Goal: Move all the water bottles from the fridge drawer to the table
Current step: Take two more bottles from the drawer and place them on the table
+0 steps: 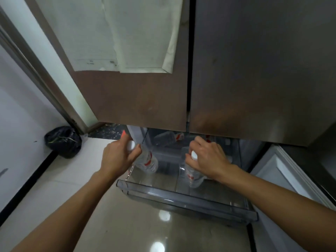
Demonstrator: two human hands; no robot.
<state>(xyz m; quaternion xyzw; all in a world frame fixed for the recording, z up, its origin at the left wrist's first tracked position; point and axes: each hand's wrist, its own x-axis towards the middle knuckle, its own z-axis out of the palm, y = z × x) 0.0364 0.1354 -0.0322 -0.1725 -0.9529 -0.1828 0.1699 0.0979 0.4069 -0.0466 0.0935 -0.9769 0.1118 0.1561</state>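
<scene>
Low in the middle of the frame, a see-through grey plastic fridge drawer [181, 198] is pulled out over the shiny pale floor [127, 224].

The left hand [118, 158], just left of the middle, has its fingers curled tight round the neck of a clear plastic water bottle [148, 160] with a white cap and red marks on its label. This one is tilted, with its cap up and to the left and its bottom over the left side of the drawer (I cannot tell if it touches the drawer).

The right hand [209, 158], just right of the middle, is curled round the top of a second bottle [193, 179] of the same kind. That one stands almost straight up, down inside the right part of the drawer.

Further back in the drawer, under the big doors, more bottles [168, 138] lie on their sides; they are dim and blurry.

The two tall brown-grey metal fridge doors [254, 70] fill the top of the frame; a white sheet [127, 33] is on the left one; a black plastic bag [63, 142] sits on the floor at the left edge, by the wall.
</scene>
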